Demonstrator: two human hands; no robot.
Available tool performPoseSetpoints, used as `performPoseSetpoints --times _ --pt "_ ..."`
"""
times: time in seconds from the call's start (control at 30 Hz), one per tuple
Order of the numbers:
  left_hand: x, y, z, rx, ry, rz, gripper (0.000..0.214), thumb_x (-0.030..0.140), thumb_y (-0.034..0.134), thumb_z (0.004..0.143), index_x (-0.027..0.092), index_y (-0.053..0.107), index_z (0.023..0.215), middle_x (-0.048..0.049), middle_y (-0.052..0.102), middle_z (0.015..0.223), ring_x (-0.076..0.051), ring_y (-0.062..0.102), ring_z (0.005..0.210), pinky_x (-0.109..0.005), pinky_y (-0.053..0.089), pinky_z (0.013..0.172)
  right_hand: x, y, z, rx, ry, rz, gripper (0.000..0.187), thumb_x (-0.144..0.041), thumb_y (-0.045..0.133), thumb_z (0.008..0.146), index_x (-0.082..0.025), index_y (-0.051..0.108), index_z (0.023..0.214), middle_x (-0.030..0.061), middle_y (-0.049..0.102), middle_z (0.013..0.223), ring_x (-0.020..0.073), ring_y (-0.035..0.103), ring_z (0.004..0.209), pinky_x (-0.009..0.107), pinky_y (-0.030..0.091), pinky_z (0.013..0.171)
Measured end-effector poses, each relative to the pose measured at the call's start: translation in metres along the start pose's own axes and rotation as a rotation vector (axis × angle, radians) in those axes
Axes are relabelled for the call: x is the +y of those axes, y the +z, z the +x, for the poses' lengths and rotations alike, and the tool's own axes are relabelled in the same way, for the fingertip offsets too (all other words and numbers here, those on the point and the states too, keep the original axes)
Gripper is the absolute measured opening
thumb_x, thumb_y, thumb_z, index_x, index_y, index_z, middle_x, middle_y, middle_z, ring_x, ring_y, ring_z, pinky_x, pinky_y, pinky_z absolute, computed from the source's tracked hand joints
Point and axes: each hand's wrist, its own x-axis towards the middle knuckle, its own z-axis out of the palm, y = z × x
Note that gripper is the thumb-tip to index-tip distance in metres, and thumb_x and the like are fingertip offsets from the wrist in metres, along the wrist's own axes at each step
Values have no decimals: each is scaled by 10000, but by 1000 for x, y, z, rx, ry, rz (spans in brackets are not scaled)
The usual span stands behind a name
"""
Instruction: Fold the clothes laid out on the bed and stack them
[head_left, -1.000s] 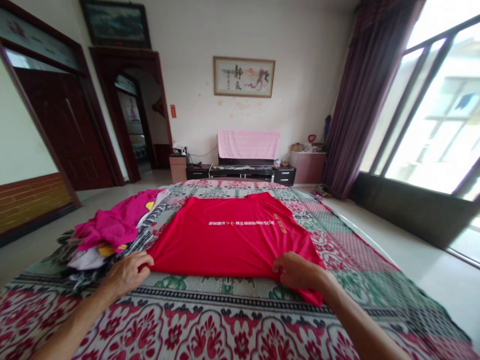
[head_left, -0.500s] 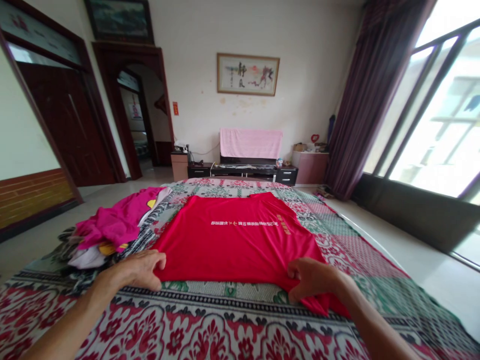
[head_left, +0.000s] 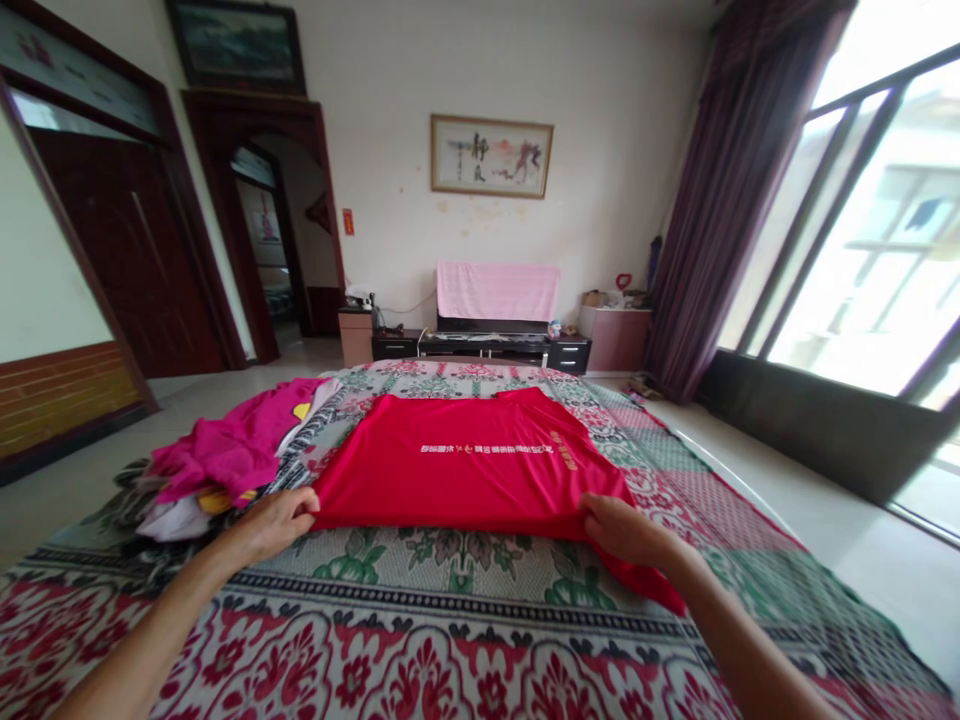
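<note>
A red T-shirt (head_left: 450, 480) with a line of printed lettering lies spread on a patterned bedspread (head_left: 420, 660). My left hand (head_left: 281, 520) pinches the near left corner of the shirt. On the other side, my right hand (head_left: 619, 525) is closed on the near edge toward the right. Between the hands the near edge is pulled fairly straight. A loose part of the red cloth hangs past my right hand, partly behind the forearm.
A heap of clothes (head_left: 217, 455), bright pink on top, lies left of the shirt. Beyond the bed stand a low black cabinet (head_left: 570, 355) and a pink cloth (head_left: 499, 290) draped over a screen. A purple curtain (head_left: 697, 230) hangs at the right by the window.
Both hands have closed on the shirt's near edge and moved away from me. The near edge has shifted forward, uncovering more of the bedspread.
</note>
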Motion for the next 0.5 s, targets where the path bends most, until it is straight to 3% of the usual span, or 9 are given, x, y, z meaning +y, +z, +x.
performPoseSetpoints --times 0.13,0.23,0.3,0.4,0.5 --pt "-5 10 5 83 -12 -72 172 235 387 760 200 549 809 32 581 664 -135 547 633 -221 369 616 4 4 3 74 2 102 212 -251 467 863 -118 613 941 87 662 819 154 590 706 251 387 636" --pt "-3 11 5 117 -13 -81 221 260 382 789 200 572 884 17 631 733 -141 581 677 -228 400 666 10 2 0 22 -7 99 414 -368 647 726 -151 615 1078 93 679 970 190 616 831 247 413 680" --pt "-1 7 2 98 8 -57 246 281 423 784 211 594 948 13 655 788 -148 601 723 -232 411 700 17 1 -2 -34 37 -26 377 -265 670 670 -152 651 1029 104 681 987 214 621 865 255 412 688" --pt "0 3 -1 64 64 15 233 247 502 735 240 626 932 18 672 876 -160 619 818 -235 414 756 34 -1 -3 -52 173 -191 232 -116 560 688 -141 690 878 124 691 904 233 633 836 268 390 639" --pt "-5 6 0 107 75 91 249 150 489 696 236 642 873 4 673 927 -173 625 892 -243 417 814 52 -5 -3 5 231 -151 197 -86 514 682 -144 682 766 114 687 783 218 630 745 270 372 601"
